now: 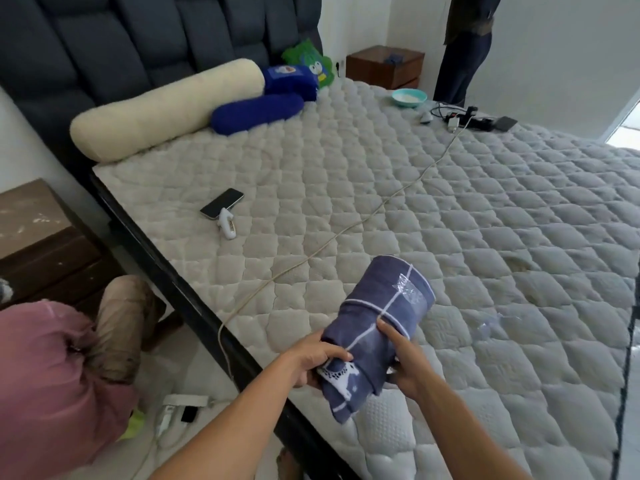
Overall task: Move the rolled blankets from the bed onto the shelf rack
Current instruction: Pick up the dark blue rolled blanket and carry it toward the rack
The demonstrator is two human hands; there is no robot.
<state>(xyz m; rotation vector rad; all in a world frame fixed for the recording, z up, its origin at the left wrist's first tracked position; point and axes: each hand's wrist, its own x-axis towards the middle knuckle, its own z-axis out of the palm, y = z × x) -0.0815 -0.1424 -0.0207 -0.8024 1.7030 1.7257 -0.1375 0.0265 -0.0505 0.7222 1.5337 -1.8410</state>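
Observation:
A rolled blue-grey blanket with thin white lines and a patch of clear tape is held just above the near edge of the quilted bed. My left hand grips its near end from the left. My right hand holds it from the right, fingers pressed against the roll. No shelf rack is in view.
On the bed lie a phone, a white handle-shaped tool, a long cable, a cream bolster, blue and green cushions, a bowl and chargers. A person in pink crouches at left. Another person stands beyond the bed.

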